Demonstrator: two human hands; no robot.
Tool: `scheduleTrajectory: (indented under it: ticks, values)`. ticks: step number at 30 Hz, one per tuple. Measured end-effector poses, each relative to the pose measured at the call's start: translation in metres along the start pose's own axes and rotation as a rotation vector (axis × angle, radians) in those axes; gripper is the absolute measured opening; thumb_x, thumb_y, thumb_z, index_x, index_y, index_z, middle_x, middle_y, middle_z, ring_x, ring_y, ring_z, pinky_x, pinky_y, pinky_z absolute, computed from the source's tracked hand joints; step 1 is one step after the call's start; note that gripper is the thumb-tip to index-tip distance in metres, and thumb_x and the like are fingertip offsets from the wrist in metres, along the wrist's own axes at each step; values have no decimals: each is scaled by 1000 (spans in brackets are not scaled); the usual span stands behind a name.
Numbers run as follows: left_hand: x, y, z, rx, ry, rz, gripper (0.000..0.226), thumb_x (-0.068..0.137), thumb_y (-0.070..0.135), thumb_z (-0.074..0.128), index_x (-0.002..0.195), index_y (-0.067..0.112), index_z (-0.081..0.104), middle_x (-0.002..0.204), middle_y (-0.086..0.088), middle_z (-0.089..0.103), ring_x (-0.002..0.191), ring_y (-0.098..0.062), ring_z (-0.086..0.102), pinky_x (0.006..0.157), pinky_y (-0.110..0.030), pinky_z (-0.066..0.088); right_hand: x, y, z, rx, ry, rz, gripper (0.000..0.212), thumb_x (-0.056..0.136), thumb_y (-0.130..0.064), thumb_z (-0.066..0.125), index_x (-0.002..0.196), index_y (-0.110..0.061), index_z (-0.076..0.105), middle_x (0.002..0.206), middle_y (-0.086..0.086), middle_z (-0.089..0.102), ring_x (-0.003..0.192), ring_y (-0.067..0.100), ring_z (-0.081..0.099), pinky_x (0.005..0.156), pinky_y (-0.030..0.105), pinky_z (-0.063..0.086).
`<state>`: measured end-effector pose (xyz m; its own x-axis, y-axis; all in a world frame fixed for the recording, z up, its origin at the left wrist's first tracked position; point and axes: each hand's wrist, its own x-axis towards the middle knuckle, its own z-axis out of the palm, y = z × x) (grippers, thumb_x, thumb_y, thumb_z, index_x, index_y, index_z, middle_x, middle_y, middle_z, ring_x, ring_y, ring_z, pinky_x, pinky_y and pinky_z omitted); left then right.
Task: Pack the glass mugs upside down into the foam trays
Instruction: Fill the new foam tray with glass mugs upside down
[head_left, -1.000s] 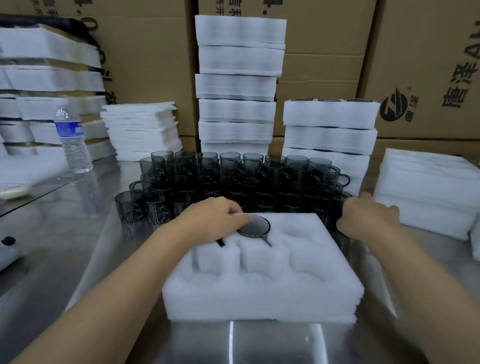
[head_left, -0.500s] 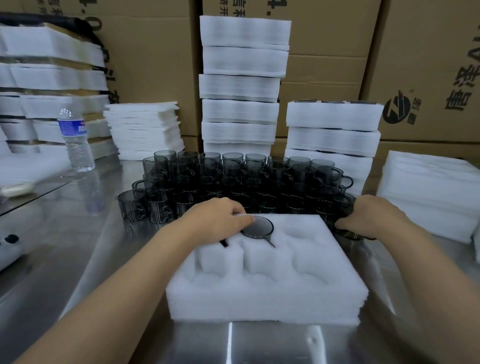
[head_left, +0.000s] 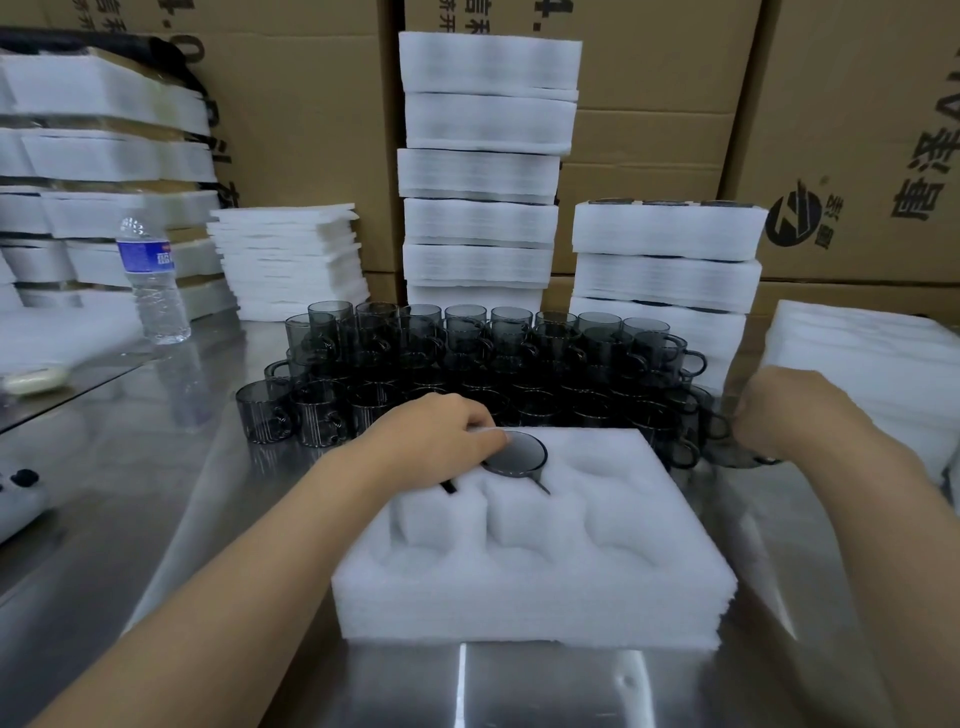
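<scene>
Water bottle (head_left: 153, 280): clear plastic, blue label, upright at the left of the frame on my table.
Table (head_left: 156, 493): shiny steel, mirroring the bottle.
Cardboard boxes (head_left: 296, 130): a brown wall across the top of the frame, black printed characters, a round logo at the right.
White device (head_left: 15, 499): lower left edge, black knobs on top.
Pale oblong thing (head_left: 34, 381): left edge; I cannot tell what it is.

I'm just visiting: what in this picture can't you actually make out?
Head view throughout.
Far-left pocket of the foam tray: covered by the left hand; only a dark sliver shows.
Fingers of the right hand: behind the hand itself; its grip on the blurred mug is unclear.
Loose mugs: overlapping dark glass, uncountable.
Carton lettering: cut off by the frame edges.
</scene>
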<state>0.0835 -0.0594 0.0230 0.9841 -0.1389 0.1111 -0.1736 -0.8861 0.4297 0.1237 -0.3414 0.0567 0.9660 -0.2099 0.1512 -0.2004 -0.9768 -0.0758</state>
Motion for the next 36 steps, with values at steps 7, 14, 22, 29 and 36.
scheduleTrajectory:
  ticks: [7, 14, 22, 29, 36]
  values:
    - [-2, 4, 1, 24, 129, 111, 17, 91, 36, 55, 103, 33, 66, 87, 22, 62, 87, -6, 63, 81, -29, 52, -17, -14, -13, 247, 205, -147, 7, 81, -5, 55, 81, -9, 60, 82, 6, 54, 71, 24, 46, 53, 27, 31]
    - [-3, 6, 1, 92, 375, 253, 44, 90, 34, 57, 133, 32, 51, 98, 20, 62, 95, -5, 56, 84, -22, 40, -48, -60, 1, 764, 155, -422, 23, 82, -18, 67, 70, -35, 59, 76, -19, 59, 73, -2, 55, 52, 7, 38]
    - [-2, 4, 2, -29, 300, 221, 81, 82, 42, 65, 147, 41, 16, 96, 21, 55, 98, -7, 56, 84, -23, 41, -62, -84, 27, 868, 180, -691, 19, 84, -8, 66, 86, -26, 63, 110, -14, 49, 104, 5, 51, 94, 23, 42]
    - [-3, 2, 3, -81, 312, 273, 76, 74, 36, 67, 139, 40, 29, 96, 9, 65, 87, -10, 61, 76, -33, 51, -71, -84, 28, 613, 347, -920, 11, 84, -6, 65, 94, -9, 66, 128, 5, 47, 117, 19, 46, 93, 17, 29]
    - [1, -4, 5, -137, 345, 307, 89, 71, 31, 72, 144, 39, 22, 109, 7, 57, 102, -8, 56, 89, -27, 46, -75, -84, 25, 636, 371, -979, 45, 80, -20, 69, 122, -16, 52, 123, -5, 45, 114, 13, 42, 90, 27, 41]
